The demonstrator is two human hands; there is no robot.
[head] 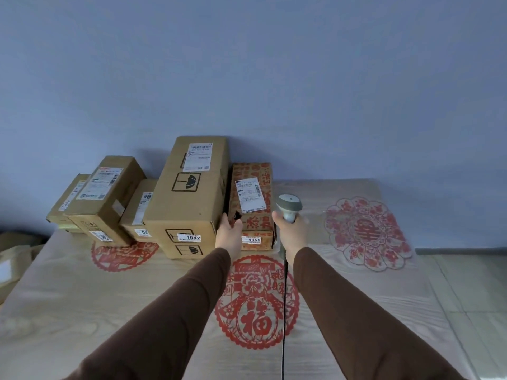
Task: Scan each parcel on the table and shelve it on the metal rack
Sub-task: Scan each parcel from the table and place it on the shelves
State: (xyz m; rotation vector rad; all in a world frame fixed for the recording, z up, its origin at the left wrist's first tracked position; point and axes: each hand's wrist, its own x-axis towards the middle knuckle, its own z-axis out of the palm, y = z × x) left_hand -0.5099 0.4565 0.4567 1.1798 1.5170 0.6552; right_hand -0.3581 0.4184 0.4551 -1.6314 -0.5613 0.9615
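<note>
Several cardboard parcels stand against the blue wall at the far side of the table. The red-patterned parcel bears a white label and the tag 4068. Left of it stands the tall brown parcel tagged 1042. My left hand reaches to the near left corner of the red-patterned parcel with fingers extended, touching it or nearly so. My right hand grips a grey barcode scanner just right of that parcel, its black cable trailing toward me.
Three smaller brown parcels are grouped at the far left. Red paper-cut designs decorate the table top. Some cardboard lies off the table's left edge. Tiled floor shows on the right. The metal rack is out of view.
</note>
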